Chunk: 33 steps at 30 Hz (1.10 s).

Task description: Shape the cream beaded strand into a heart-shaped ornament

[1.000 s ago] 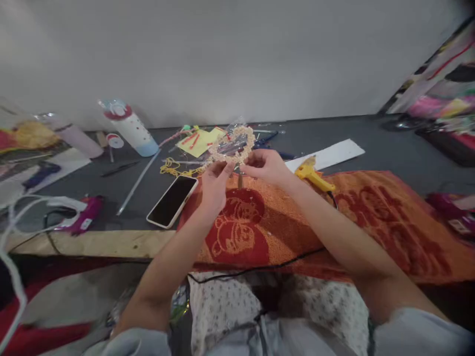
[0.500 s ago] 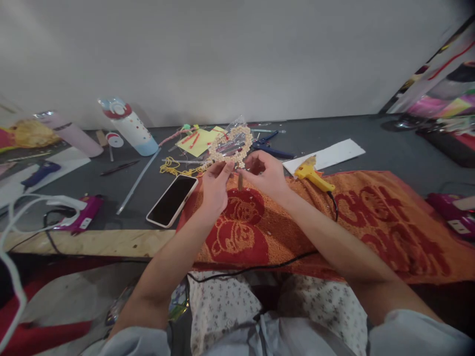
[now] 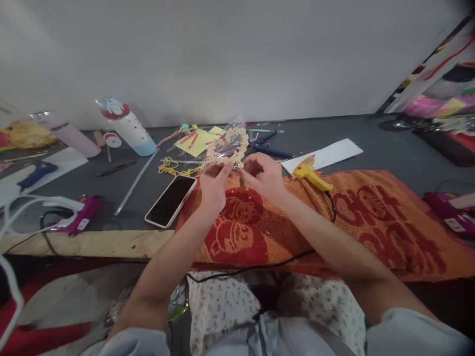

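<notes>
A cream-coloured ring of small beads or flowers (image 3: 243,143) is held up over the back edge of the towel. My left hand (image 3: 214,185) pinches its lower edge between thumb and fingers. Close beside it, my right hand (image 3: 265,175) has thumb and fingertips drawn together at the ring's lower right. A small brownish strip (image 3: 242,182) hangs just below those fingertips; whether they grip it or the ring is unclear. Clear plastic wrap (image 3: 237,126) shows behind and through the ring.
An orange towel (image 3: 289,227) covers the table front. On it and a white board lies a yellow glue gun (image 3: 311,174) with a black cord. Left are a phone (image 3: 170,201), yellow cord (image 3: 174,168) and a bottle (image 3: 129,128). Blue pliers (image 3: 269,147) lie behind my right hand.
Both hands stay together at the ring with almost the same grip. The brownish strip has turned slightly and shows less below the fingers. The whole view has shifted slightly.
</notes>
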Each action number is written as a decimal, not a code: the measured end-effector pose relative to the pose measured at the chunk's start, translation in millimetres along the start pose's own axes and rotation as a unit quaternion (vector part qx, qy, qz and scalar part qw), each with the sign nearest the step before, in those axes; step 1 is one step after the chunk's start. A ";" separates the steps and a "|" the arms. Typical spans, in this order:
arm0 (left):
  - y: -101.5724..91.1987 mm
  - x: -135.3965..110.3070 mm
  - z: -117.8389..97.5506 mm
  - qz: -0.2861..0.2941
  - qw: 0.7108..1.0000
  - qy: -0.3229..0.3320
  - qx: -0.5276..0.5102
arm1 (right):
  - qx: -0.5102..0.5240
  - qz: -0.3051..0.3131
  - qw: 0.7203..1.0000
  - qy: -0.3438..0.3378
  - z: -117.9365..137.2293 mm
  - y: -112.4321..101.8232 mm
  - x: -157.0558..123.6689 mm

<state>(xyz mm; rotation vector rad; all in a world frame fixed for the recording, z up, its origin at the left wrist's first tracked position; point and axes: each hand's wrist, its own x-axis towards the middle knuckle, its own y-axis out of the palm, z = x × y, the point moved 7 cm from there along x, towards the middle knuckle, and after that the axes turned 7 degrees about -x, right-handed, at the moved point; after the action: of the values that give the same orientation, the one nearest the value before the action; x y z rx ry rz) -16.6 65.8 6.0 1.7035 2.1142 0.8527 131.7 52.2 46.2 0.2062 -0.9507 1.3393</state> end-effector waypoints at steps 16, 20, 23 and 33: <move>1.7 -1.4 12.9 0.007 0.995 -0.086 -0.048 | -0.029 -0.012 0.999 -0.019 7.5 -5.6 4.5; 2.3 -1.4 12.6 0.016 0.996 -0.081 -0.033 | -0.056 0.000 0.998 -0.023 6.6 -6.5 4.6; 3.1 -2.4 12.2 0.013 0.996 -0.084 -0.027 | -0.071 -0.003 0.996 -0.052 7.3 -7.7 3.9; 5.4 -5.8 16.1 0.015 0.996 -0.082 -0.028 | -0.076 -0.009 0.994 -0.076 0.3 -6.0 2.8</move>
<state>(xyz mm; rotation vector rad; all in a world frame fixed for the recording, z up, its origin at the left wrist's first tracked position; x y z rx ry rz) -1.8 65.1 -4.1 1.7186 1.9437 0.7475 136.7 52.4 50.6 0.2012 -1.1714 1.2418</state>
